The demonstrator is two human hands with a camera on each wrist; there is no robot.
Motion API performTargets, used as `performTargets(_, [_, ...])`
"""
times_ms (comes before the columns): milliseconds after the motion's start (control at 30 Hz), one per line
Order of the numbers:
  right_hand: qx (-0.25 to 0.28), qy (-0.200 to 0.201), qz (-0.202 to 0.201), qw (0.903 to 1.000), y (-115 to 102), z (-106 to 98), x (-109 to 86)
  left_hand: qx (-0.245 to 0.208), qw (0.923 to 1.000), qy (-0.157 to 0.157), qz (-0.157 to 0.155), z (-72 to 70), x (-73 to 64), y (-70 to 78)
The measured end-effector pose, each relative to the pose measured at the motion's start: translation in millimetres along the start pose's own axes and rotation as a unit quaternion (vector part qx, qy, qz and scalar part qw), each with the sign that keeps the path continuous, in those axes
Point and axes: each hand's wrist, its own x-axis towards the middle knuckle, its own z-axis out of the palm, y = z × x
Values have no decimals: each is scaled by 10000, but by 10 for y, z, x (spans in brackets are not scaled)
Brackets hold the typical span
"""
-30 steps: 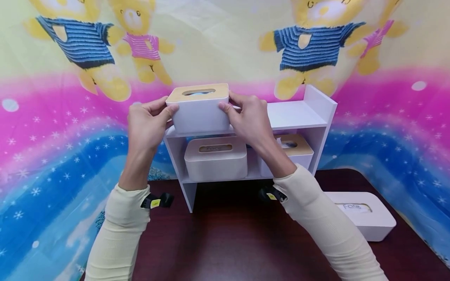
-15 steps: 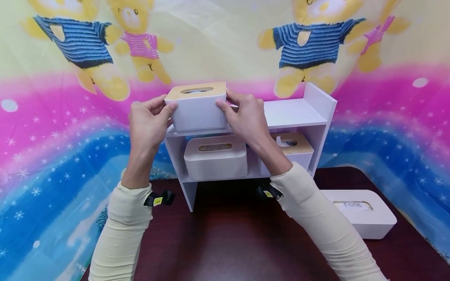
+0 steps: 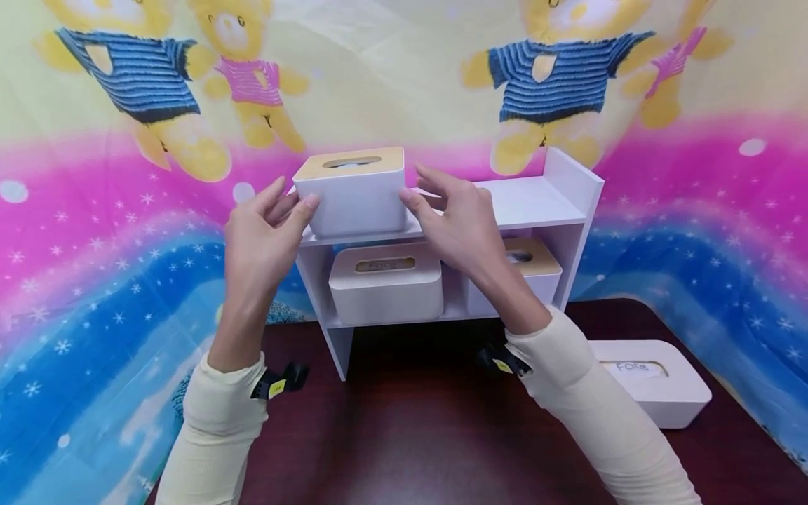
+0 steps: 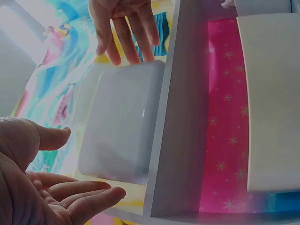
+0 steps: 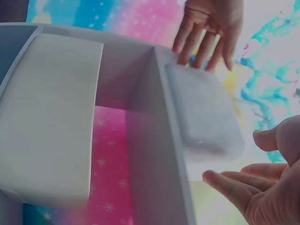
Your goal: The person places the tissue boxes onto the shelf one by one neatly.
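Observation:
A white tissue box (image 3: 353, 203) with a pale wooden lid sits upright on the left end of the top board of a white shelf (image 3: 536, 203). At its left side is my left hand (image 3: 259, 235), fingers spread and relaxed around the corner without gripping. My right hand (image 3: 457, 221) stands off the box's right side, fingers loosely extended. In the left wrist view, a gap shows between my left hand (image 4: 51, 183) and the box (image 4: 124, 122). The right wrist view likewise shows my right hand (image 5: 272, 183) apart from the box (image 5: 206, 112), both palms facing it.
On the lower board are an off-white tissue box (image 3: 386, 294) at left and a wooden-lidded one (image 3: 543, 259) at right, partly behind my right arm. Another white tissue box (image 3: 669, 393) lies on the dark table (image 3: 404, 435) at right. A bear-print cloth (image 3: 391, 84) hangs behind.
Both hands have let go of the wooden-lidded tissue box on the top board. My right hand has moved off to the right, and my left hand's fingers have opened slightly leftward.

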Motion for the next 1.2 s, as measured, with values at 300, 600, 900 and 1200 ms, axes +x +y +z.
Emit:
performTargets(300, [-67, -262, -125, 9996, 45, -204, -439, -16, 9994, 30, 356, -28, -407, -95])
performTargets(600, [-61, -402, -136, 9991, 332, -274, -898, 47, 9977, -448, 512, 175, -830, -211])
performTargets(900, [83, -488, 280, 9984, 690, -266, -1341, -165, 9940, -899, 593, 415, -1075, -497])
performTargets(1200, [-23, -491, 686, 9964, 985, -203, -1614, -495, 9870, -1493, 342, 631, -1205, -763])
